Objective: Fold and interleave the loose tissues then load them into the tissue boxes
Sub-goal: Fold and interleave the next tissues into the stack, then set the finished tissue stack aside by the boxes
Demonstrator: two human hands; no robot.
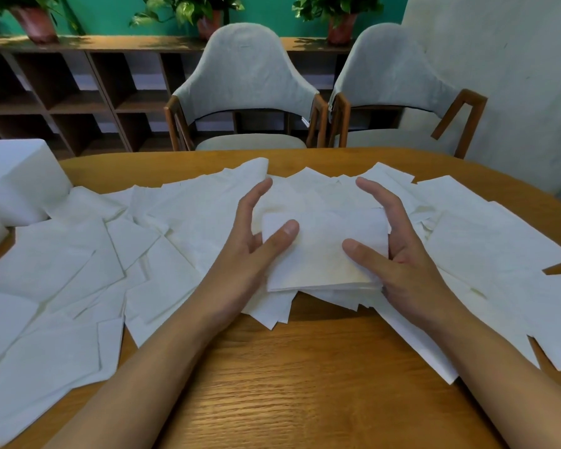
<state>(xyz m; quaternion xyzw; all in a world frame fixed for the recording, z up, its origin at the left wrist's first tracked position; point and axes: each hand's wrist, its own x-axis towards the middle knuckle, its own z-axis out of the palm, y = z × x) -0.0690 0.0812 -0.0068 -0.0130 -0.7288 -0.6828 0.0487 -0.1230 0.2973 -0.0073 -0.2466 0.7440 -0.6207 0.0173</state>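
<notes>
On the head view I have the folded stack (324, 254) gripped between both hands. The left hand (256, 234) has its thumb on the top left corner and its fingers half-open behind that edge. The right hand (394, 244) has its thumb on top and its fingers curled along the right edge. The stack is white, squarish and several layers thick, resting on loose tissues (78, 277) strewn over the table (305, 384). I count one stack; the loose sheets are too many to count.

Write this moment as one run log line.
left hand: grips folded tissue stack | right hand: grips same stack | loose tissues: spread over table
</notes>
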